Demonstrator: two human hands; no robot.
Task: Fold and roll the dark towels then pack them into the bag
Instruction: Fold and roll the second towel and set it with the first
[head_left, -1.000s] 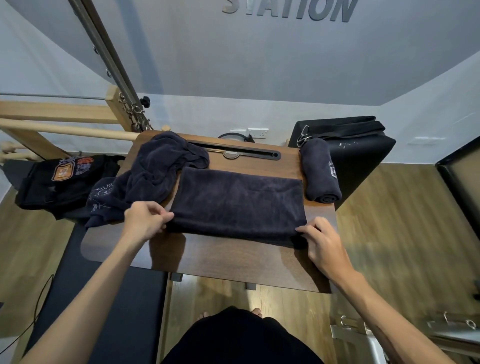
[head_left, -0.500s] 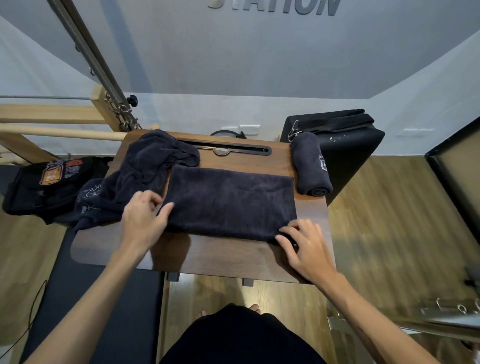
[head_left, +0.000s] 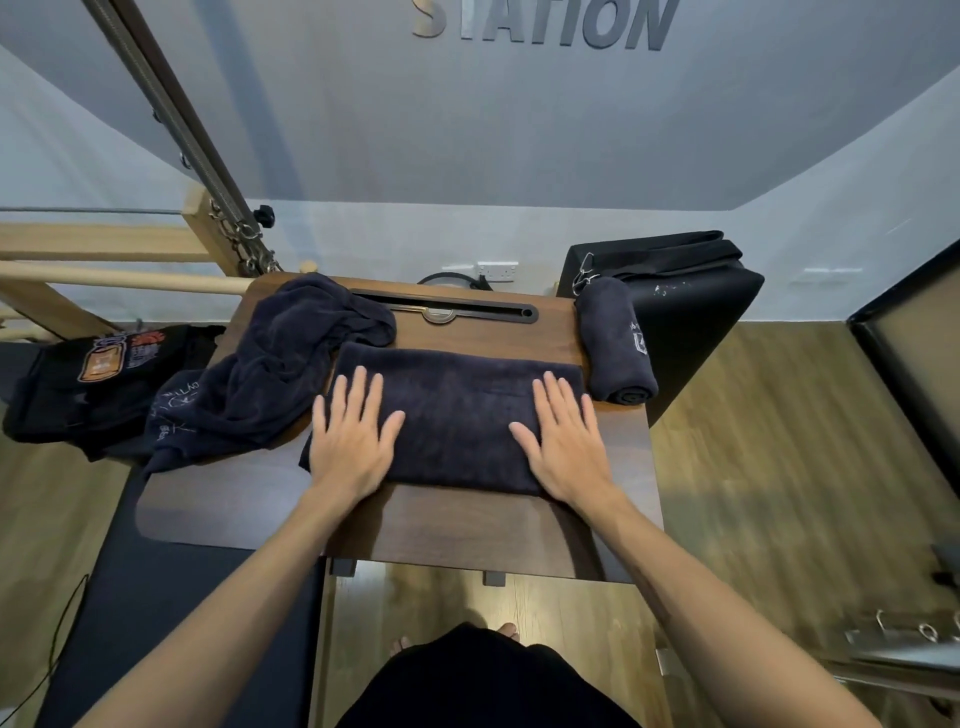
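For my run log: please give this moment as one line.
step: flattening | left hand: flat on folded towel | right hand: same | rolled towel: right | crumpled towel: left

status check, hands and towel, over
Left hand and right hand open, flat on folded towel. Rolled towel at right, unfolded towel at left. Nothing in the way.

A black slotted rail (head_left: 447, 310) is seen along the wooden table's (head_left: 467, 530) far edge; behind the table, what may be a wall socket (head_left: 497, 270) is mounted.
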